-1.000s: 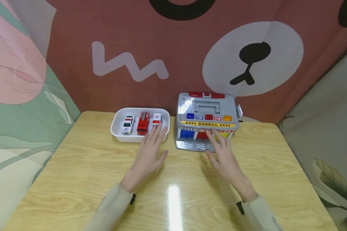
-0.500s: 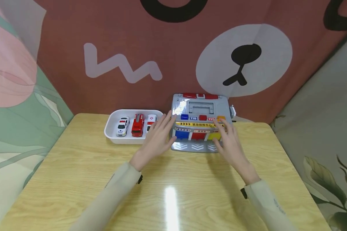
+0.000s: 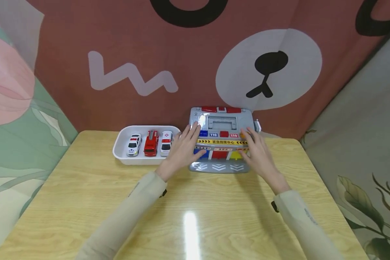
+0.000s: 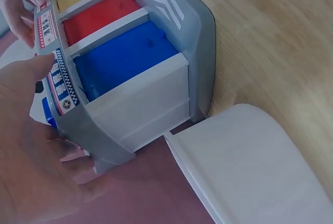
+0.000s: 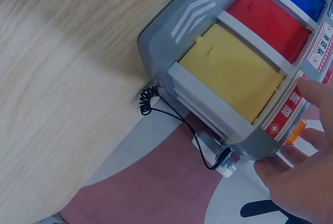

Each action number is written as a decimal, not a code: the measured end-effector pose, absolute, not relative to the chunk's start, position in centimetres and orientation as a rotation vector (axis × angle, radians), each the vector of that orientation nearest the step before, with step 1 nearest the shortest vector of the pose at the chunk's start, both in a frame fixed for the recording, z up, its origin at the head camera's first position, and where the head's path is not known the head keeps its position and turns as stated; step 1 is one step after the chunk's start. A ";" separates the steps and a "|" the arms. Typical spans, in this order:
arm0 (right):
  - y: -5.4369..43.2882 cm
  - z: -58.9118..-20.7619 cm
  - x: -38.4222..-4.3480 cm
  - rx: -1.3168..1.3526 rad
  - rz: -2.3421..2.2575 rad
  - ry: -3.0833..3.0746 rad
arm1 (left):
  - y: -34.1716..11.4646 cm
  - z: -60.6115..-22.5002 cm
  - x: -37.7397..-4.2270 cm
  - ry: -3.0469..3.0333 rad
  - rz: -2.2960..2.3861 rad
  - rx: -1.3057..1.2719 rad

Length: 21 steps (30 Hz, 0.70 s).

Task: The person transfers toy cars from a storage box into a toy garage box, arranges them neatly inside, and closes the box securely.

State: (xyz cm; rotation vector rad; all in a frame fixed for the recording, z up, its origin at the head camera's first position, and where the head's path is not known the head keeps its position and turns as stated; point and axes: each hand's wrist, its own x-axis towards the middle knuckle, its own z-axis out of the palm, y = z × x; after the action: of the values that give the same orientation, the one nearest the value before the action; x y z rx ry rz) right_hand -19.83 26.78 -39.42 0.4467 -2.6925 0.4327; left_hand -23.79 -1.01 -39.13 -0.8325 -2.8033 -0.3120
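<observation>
A grey toy garage (image 3: 214,165) stands on the table against the hanging cloth, with blue, red and yellow doors at its front. At the left end of its roof, my left hand (image 3: 181,148) has the thumb at the front edge and fingers reaching over the top. My right hand (image 3: 260,156) holds the roof's right end the same way, its thumb (image 5: 310,91) over the red sign and its fingers by the orange button (image 5: 295,132). Parts of the fingers are hidden behind the roof.
Left of the garage is a white tray (image 3: 118,151) with a police car (image 3: 134,145), a fire engine (image 3: 151,143) and an ambulance (image 3: 166,143). A white piece (image 5: 210,156) on a coiled black cord (image 5: 148,99) hangs at the garage's right side.
My left hand has moved right, from in front of the tray to the garage's left end. My right hand has come up to the roof's right end. The view has shifted slightly.
</observation>
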 end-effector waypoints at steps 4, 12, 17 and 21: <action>26.9 -39.6 -20.0 0.450 0.416 -2.693 | -0.8 -39.3 -24.1 -2.798 -0.325 -0.817; 27.7 -39.9 -19.7 0.525 0.408 -2.757 | -0.9 -40.6 -23.4 -2.899 -0.357 -0.792; 28.2 -39.4 -20.1 0.534 0.427 -2.791 | -0.9 -40.5 -23.7 -2.871 -0.381 -0.812; 27.9 -39.1 -20.5 0.512 0.476 -2.802 | -1.2 -40.1 -24.4 -2.822 -0.333 -0.854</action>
State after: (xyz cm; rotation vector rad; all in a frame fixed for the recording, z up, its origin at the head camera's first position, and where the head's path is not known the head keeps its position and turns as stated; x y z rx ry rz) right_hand -20.46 27.90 -39.07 0.5122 -2.8019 0.4762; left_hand -24.36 -1.21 -40.13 -0.8541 -2.8224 -0.3334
